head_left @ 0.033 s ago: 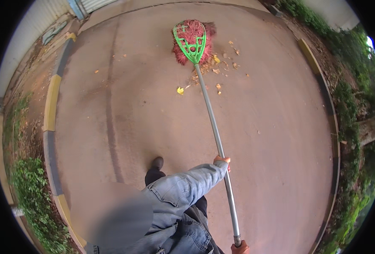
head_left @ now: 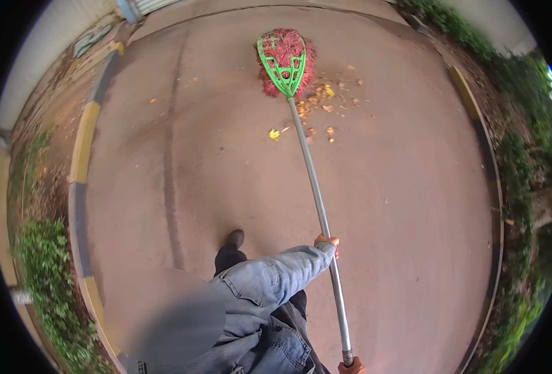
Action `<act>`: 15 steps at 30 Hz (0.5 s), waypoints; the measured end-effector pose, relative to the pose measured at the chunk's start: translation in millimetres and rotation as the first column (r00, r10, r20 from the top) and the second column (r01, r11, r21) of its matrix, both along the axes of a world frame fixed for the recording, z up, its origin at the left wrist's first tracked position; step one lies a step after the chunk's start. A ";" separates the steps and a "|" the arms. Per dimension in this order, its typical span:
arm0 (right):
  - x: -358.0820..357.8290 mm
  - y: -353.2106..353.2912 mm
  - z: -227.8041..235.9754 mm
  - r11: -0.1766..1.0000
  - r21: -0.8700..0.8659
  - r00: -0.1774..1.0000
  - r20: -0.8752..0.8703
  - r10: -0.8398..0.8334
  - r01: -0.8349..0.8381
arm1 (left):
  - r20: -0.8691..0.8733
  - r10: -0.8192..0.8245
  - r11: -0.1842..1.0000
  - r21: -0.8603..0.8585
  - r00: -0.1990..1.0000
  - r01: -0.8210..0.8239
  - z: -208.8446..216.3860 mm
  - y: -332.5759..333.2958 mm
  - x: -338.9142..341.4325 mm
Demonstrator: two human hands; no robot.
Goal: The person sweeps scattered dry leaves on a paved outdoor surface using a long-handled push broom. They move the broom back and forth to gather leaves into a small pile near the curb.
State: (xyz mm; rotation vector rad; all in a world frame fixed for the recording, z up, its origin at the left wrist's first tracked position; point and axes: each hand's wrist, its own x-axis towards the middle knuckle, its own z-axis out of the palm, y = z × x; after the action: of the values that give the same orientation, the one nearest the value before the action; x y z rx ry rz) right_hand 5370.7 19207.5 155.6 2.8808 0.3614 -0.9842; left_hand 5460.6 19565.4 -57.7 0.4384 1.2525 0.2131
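Observation:
I hold a long broom with a grey metal pole [head_left: 313,177], a green plastic frame [head_left: 285,84] and red bristles [head_left: 286,43]. My left hand [head_left: 328,242], in a denim sleeve, is wrapped round the middle of the pole. Lower down, at the picture's bottom edge, my right hand [head_left: 352,366] grips the pole's near end and is partly cut off. The bristles rest on the pavement ahead of me. Just right of them lies a loose scatter of dry leaves [head_left: 326,107]. One yellow leaf [head_left: 274,134] lies nearer, left of the pole.
Brown pavement [head_left: 407,206] runs between a black-and-yellow kerb [head_left: 84,143] on the left and a second kerb [head_left: 466,93] on the right. Beyond them grow bushes [head_left: 51,274] and a hedge [head_left: 525,100]. My dark shoe [head_left: 234,238] is on the ground left of the pole.
The broom head sits slightly further left relative to the leaves, and more of them show to its right. The whole view has shifted a little. Both hands keep their grip.

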 end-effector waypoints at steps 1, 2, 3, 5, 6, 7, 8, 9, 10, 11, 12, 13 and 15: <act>5.0 -7.1 -5.9 1.000 -0.015 0.999 -0.049 0.025 -0.026 | -0.042 0.020 1.000 -0.018 0.999 -0.021 -2.8 -5.3 -14.3; 9.9 -4.6 -6.3 0.997 -0.050 0.994 -0.093 0.051 -0.056 | -0.021 0.031 0.999 -0.022 0.999 -0.032 -13.5 -4.6 -24.8; 15.9 -9.0 -12.9 0.996 -0.001 0.986 -0.147 0.084 -0.085 | -0.038 0.065 0.997 -0.036 0.997 -0.067 -23.3 -6.4 -38.4; 20.7 -28.9 -45.4 0.987 0.106 0.960 -0.241 0.140 -0.117 | -0.059 0.119 0.991 -0.049 0.991 -0.122 -24.6 6.7 -66.5; 24.5 -37.8 -56.0 0.984 0.148 0.951 -0.277 0.138 -0.100 | -0.086 0.166 0.984 -0.050 0.982 -0.170 -33.4 15.7 -80.6; 26.1 -25.2 -54.8 0.984 0.109 0.948 -0.269 0.169 -0.144 | -0.097 0.227 0.970 -0.066 0.969 -0.234 -36.4 25.0 -95.1; 26.6 -8.4 -55.4 0.980 0.070 0.945 -0.262 0.197 -0.185 | -0.109 0.284 0.953 -0.080 0.953 -0.293 -40.2 36.4 -113.5; 26.8 18.3 -55.8 0.973 0.041 0.941 -0.248 0.231 -0.228 | -0.113 0.343 0.932 -0.086 0.933 -0.353 -44.5 52.6 -131.6; 22.4 45.9 -51.6 0.956 0.008 0.940 -0.182 0.289 -0.293 | -0.089 0.397 0.910 -0.096 0.914 -0.404 -58.4 66.3 -152.5; 17.4 70.8 -52.7 0.940 0.020 0.928 -0.153 0.339 -0.340 | -0.105 0.447 0.882 -0.113 0.889 -0.457 -66.6 84.0 -174.2; 12.7 94.0 -54.8 0.923 0.027 0.915 -0.123 0.384 -0.384 | -0.121 0.492 0.853 -0.133 0.862 -0.505 -73.9 100.9 -195.6; 5.7 120.6 -57.3 0.903 0.034 0.899 -0.094 0.429 -0.427 | -0.139 0.536 0.820 -0.152 0.833 -0.552 -81.4 119.6 -219.3; -17.1 181.5 -64.0 0.850 -0.016 0.848 -0.083 0.523 -0.526 | -0.124 0.599 0.782 -0.125 0.791 -0.611 -104.0 158.1 -277.6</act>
State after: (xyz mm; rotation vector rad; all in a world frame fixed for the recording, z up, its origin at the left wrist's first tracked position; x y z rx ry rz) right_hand 5353.5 19389.0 91.6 2.4808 1.0548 -0.9718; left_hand 5182.9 19723.4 -161.7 -0.1182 1.4487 0.6460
